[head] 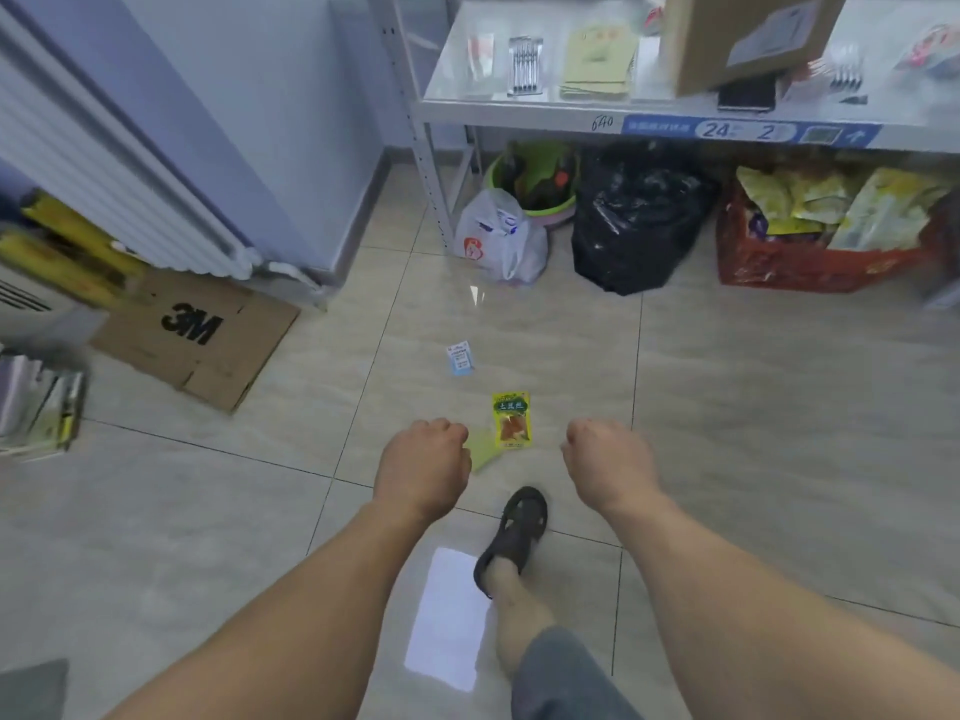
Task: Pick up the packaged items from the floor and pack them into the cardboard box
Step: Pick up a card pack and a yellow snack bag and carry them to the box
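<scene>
Three small packets lie on the tiled floor. A yellow-green snack packet (511,420) lies between my hands. A pale green packet (483,449) lies just left of it, partly hidden by my left hand (422,467). A small blue-and-white packet (460,358) lies farther away. My left hand and my right hand (608,459) hang above the floor with fingers curled under, holding nothing. A cardboard box (737,39) stands on the metal shelf (519,119) at the upper right.
A flattened 3M carton (200,335) lies at left by a radiator (104,168). Under the shelf sit a white plastic bag (501,239), a black rubbish bag (636,215), a green basin (535,174) and a red crate of snack bags (810,257). My sandalled foot (517,532) steps forward.
</scene>
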